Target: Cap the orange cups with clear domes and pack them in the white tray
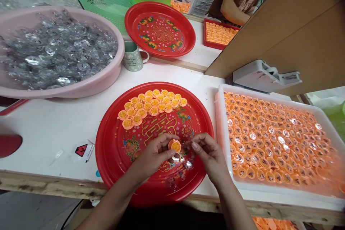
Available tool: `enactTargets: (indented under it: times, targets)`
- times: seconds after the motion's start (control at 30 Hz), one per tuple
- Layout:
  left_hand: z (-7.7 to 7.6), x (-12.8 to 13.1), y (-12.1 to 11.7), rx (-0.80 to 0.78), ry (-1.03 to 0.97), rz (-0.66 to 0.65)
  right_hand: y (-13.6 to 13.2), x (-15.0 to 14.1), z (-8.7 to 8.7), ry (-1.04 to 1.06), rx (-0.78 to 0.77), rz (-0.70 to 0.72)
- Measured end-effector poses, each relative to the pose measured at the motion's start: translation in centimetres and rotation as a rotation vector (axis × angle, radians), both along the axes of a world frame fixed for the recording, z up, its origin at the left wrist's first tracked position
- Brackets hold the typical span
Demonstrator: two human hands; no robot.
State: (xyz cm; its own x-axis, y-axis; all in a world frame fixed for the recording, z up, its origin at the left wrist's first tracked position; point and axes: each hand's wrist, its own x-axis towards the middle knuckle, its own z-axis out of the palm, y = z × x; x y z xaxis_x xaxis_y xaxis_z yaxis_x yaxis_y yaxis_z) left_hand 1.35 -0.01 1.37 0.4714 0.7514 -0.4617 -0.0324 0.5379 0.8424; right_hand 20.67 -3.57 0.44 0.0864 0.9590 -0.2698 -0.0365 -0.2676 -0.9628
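My left hand [157, 152] pinches a small orange plastic cup-shaped piece [176, 146] with a yellow patterned face, above a round red tray [107, 151]. Close beside it, my right hand [211, 154] has thumb and forefinger together on what looks like a small clear plastic piece, mostly hidden by the fingertips. Several clear plastic pieces [188, 164] with dark prints lie on the tray under my hands. More orange cup-shaped pieces [147, 106] stand face up in rows along the tray's far side.
A pink basin [107, 79] of clear pieces stands left, near a green mug [133, 57]. On the right, a white bin [225, 133] holds rows of orange pieces. Behind are another red tray [161, 52], a tape dispenser [258, 75], a cardboard panel [285, 32] and another person's arm [233, 5].
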Motion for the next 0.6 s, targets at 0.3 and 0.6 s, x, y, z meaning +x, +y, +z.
enactTargets:
  times: [0.3, 0.6]
  targets:
    - [0.5, 0.8, -0.1, -0.038, 0.018, 0.017, -1.1, 0.6, 0.0, 0.348, -0.072, -0.061]
    - [0.5, 1.5, 0.0, -0.048, 0.011, 0.018, -1.0, 0.5, 0.1, 0.346, -0.058, -0.056]
